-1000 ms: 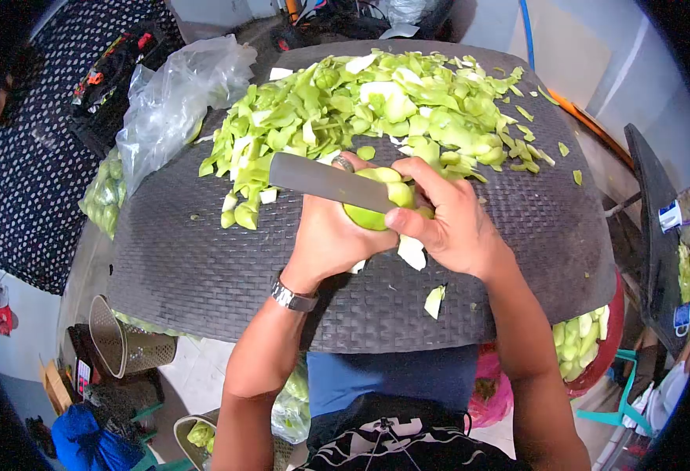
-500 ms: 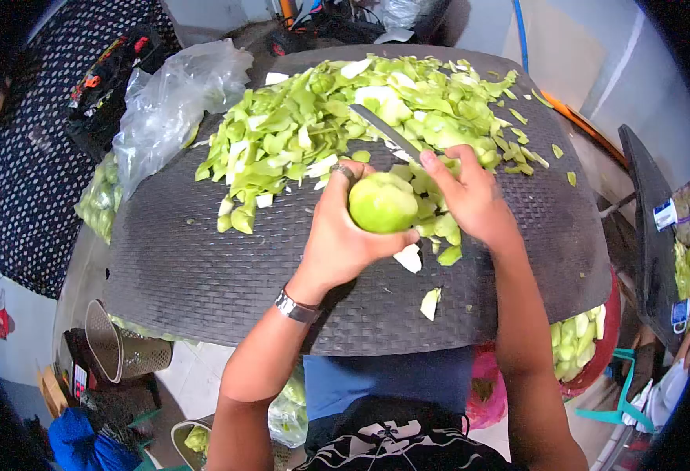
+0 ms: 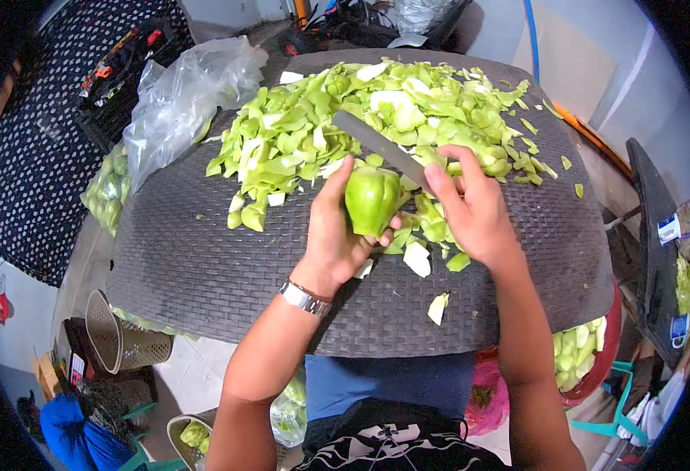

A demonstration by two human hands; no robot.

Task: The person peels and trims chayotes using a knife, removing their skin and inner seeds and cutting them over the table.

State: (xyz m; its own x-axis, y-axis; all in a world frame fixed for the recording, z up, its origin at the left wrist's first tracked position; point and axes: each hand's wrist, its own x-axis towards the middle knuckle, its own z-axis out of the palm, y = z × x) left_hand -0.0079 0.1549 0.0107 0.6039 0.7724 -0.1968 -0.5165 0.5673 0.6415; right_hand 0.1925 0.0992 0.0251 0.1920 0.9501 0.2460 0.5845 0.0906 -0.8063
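Observation:
My left hand (image 3: 335, 231) cradles a green chayote (image 3: 372, 198), thumb up along its left side and fingertips curled under its lower right. The chayote's skin side faces me, upright and ridged. My right hand (image 3: 474, 206) is closed around a knife (image 3: 380, 149); its handle is hidden in the fist. The blade points up and left, just above the chayote and apart from it. Behind both hands spreads a heap of green peelings (image 3: 298, 145) on the dark woven table (image 3: 211, 267). A few pale scraps (image 3: 417, 259) lie near my hands.
A clear plastic bag (image 3: 196, 94) rests on the table's far left edge, with a bag of chayotes (image 3: 108, 192) hanging below. A red basin (image 3: 608, 345) of peeled pieces stands below right. Woven baskets (image 3: 117, 337) stand lower left. A teal stool (image 3: 620, 408) is at lower right.
The chayote has been turned in my left hand, from its pale cut side to its green ridged side. The knife has shifted slightly left, its blade now flatter to view.

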